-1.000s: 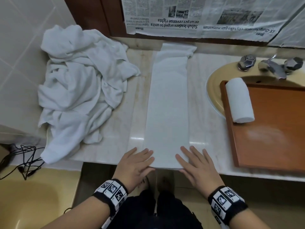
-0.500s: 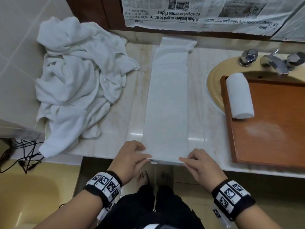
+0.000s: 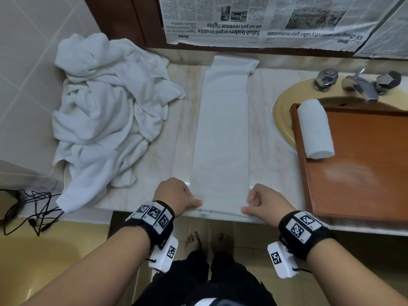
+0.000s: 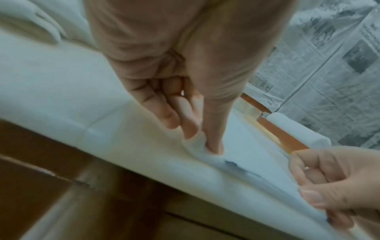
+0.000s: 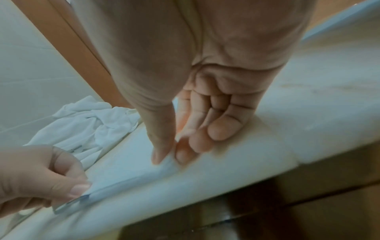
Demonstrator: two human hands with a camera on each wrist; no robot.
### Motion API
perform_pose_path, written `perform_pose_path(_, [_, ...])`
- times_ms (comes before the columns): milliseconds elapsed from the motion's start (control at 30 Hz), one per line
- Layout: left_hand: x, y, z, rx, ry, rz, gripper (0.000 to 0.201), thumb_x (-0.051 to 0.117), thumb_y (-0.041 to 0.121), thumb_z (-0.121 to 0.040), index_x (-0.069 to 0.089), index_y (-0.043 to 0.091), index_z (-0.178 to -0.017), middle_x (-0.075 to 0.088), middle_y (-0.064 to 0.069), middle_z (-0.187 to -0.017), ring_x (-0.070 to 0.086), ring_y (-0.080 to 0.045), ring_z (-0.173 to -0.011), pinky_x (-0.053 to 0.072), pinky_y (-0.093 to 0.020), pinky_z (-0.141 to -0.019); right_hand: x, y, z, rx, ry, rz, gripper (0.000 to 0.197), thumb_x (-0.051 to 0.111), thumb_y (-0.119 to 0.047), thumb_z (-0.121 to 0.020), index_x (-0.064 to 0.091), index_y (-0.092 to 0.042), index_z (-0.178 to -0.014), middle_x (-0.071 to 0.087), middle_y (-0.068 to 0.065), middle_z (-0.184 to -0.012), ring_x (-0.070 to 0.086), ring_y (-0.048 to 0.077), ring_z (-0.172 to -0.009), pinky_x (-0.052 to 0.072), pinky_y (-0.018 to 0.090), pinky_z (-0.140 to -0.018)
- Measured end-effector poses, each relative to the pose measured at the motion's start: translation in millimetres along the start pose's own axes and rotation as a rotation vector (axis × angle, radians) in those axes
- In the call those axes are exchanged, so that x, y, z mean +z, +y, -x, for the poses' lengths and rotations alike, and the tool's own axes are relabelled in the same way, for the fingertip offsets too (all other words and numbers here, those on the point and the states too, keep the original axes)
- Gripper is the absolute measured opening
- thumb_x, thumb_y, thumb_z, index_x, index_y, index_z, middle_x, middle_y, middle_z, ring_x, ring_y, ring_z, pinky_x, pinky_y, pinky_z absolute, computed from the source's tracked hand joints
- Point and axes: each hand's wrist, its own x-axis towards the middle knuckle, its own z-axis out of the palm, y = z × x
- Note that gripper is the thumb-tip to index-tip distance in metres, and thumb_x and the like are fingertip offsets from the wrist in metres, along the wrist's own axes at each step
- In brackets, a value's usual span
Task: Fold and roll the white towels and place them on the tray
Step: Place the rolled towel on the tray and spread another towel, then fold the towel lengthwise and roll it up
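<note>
Folded towel strip (image 3: 221,138) lay lengthwise at centre frame on the marble counter (image 3: 262,151). The left hand (image 3: 176,196) and right hand (image 3: 266,203), at lower centre, each pinched a near corner between thumb and curled fingers. One rolled towel (image 3: 314,129) rested on the wooden tray (image 3: 362,164) at right; the unfolded towel pile (image 3: 106,111) occupied the upper left.

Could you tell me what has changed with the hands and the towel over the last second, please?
Both hands went from lying flat on the folded towel to pinching its near corners: left hand, right hand. The strip, the rolled towel on the tray and the towel pile stayed put.
</note>
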Motion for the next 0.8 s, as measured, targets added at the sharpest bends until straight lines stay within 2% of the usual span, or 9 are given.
perform_pose_path(67, [-1.2, 2.6, -3.2, -0.039, 0.012, -0.020, 0.038, 0.092, 0.049, -0.064, 0.071, 0.019, -0.071, 0.073, 0.006, -0.079, 0.067, -0.012, -0.080, 0.057, -0.029, -0.073, -3.1, -2.9, -3.4, 0.010, -0.015, 0.036, 0.033, 0.086, -0.035, -0.077, 0.058, -0.023, -0.089, 0.063, -0.004, -0.085, 0.061, 0.012, -0.076, 0.040, 0.027, -0.064])
perform_pose_path(167, [1.7, 0.6, 0.7, 0.040, 0.053, 0.067, 0.033, 0.092, 0.041, -0.066, 0.068, 0.022, -0.076, 0.068, 0.010, -0.079, 0.063, -0.008, -0.077, 0.051, -0.026, -0.068, -3.9, -5.9, -0.9, -0.057, -0.038, 0.046, 0.028, 0.083, -0.028, -0.080, 0.055, -0.026, -0.086, 0.060, -0.004, -0.082, 0.058, 0.013, -0.073, 0.040, 0.026, -0.064])
perform_pose_path(267, [12.0, -2.1, 7.3, 0.263, 0.078, -0.008, 0.015, 0.083, 0.034, -0.081, 0.070, 0.027, -0.080, 0.059, 0.012, -0.089, 0.056, -0.010, -0.089, 0.047, -0.026, -0.078, 0.6, -5.4, 5.9, -0.231, -0.041, 0.112, 0.018, 0.072, -0.023, -0.091, 0.059, -0.033, -0.085, 0.055, -0.006, -0.092, 0.057, 0.008, -0.080, 0.042, 0.020, -0.070])
perform_pose_path(333, [23.1, -6.7, 10.1, 0.488, 0.144, -0.154, 0.007, 0.080, 0.018, -0.084, 0.076, 0.023, -0.086, 0.059, 0.007, -0.091, 0.053, -0.017, -0.090, 0.049, -0.031, -0.080, 6.6, -1.0, 7.4, -0.338, -0.026, 0.189, 0.014, 0.063, -0.022, -0.097, 0.066, -0.035, -0.094, 0.050, -0.010, -0.096, 0.053, 0.004, -0.085, 0.042, 0.019, -0.077])
perform_pose_path(400, [38.2, -16.8, 12.2, 0.698, 0.226, -0.314, 0.030, 0.082, -0.005, -0.063, 0.074, 0.018, -0.080, 0.058, 0.003, -0.083, 0.051, -0.020, -0.076, 0.052, -0.037, -0.064, 11.6, 4.2, 6.9, -0.452, 0.015, 0.292, 0.016, 0.061, -0.021, -0.100, 0.072, -0.033, -0.103, 0.047, -0.011, -0.095, 0.047, 0.006, -0.086, 0.042, 0.023, -0.079])
perform_pose_path(467, [47.7, -24.3, 15.9, 0.787, 0.264, -0.418, 0.044, 0.076, -0.013, -0.050, 0.070, 0.015, -0.084, 0.056, 0.001, -0.082, 0.048, -0.020, -0.070, 0.047, -0.037, -0.057, 13.5, 8.1, 5.4, -0.583, 0.088, 0.378, 0.016, 0.069, -0.017, -0.094, 0.075, -0.030, -0.103, 0.048, -0.009, -0.089, 0.048, 0.012, -0.081, 0.046, 0.030, -0.069])
perform_pose_path(567, [53.6, -32.3, 19.3, 0.863, 0.338, -0.434, 0.050, 0.074, -0.009, -0.056, 0.068, 0.008, -0.102, 0.058, -0.004, -0.089, 0.050, -0.023, -0.072, 0.046, -0.037, -0.058, 13.0, 10.7, 3.4, -0.696, 0.140, 0.472, 0.022, 0.083, -0.015, -0.078, 0.078, -0.027, -0.095, 0.053, -0.006, -0.080, 0.053, 0.020, -0.069, 0.049, 0.036, -0.051])
perform_pose_path(700, [56.6, -36.3, 17.8, 0.957, 0.414, -0.389, 0.017, 0.070, 0.017, -0.094, 0.066, 0.007, -0.108, 0.058, -0.005, -0.093, 0.050, -0.023, -0.075, 0.046, -0.039, -0.060, 10.7, 9.1, 6.8, -0.743, 0.140, 0.453, 0.019, 0.084, -0.026, -0.076, 0.078, -0.029, -0.093, 0.056, -0.007, -0.077, 0.054, 0.019, -0.066, 0.049, 0.035, -0.049])
perform_pose_path(800, [58.6, -36.6, 10.8, 0.979, 0.450, -0.396, 0.017, 0.062, 0.024, -0.102, 0.066, 0.009, -0.104, 0.059, -0.006, -0.095, 0.050, -0.024, -0.076, 0.044, -0.040, -0.061, 10.8, 7.8, 9.1, -0.727, 0.130, 0.422, 0.023, 0.090, -0.027, -0.070, 0.079, -0.030, -0.090, 0.057, -0.008, -0.075, 0.056, 0.018, -0.065, 0.049, 0.031, -0.048])
